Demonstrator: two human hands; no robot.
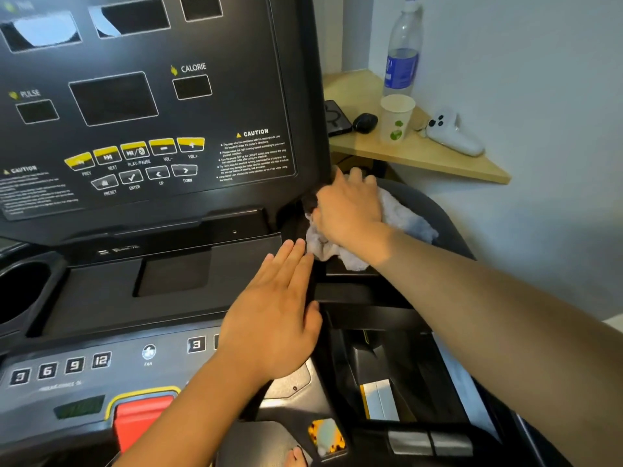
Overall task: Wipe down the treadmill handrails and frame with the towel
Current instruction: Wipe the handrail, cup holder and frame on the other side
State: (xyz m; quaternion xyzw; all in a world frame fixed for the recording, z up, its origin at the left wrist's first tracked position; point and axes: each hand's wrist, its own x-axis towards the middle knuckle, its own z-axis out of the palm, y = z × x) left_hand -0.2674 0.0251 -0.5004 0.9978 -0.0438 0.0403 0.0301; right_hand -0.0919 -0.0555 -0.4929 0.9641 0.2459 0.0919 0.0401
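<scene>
Pressing a bunched white towel (401, 214) against the treadmill's frame (450, 227) at the lower right corner of its console (135, 96), a person's right hand (350, 210) lies palm down on the cloth, fingers bent over it and thumb tucked into its folds. The towel sits where the dark console panel meets the right side of the frame, spilling out from under the hand toward the right. The left hand (273, 318) lies flat on the right edge of the console tray (175, 274), fingers straight and held together, their tips just beside the towel. A red stop button (141, 419) shows at the console's near edge, a cup holder (20, 291) at its left edge. On a wooden corner shelf (424, 160) beyond the treadmill stand a water bottle (403, 52) and a paper cup (397, 117), with a white controller (455, 134) at the right end.
</scene>
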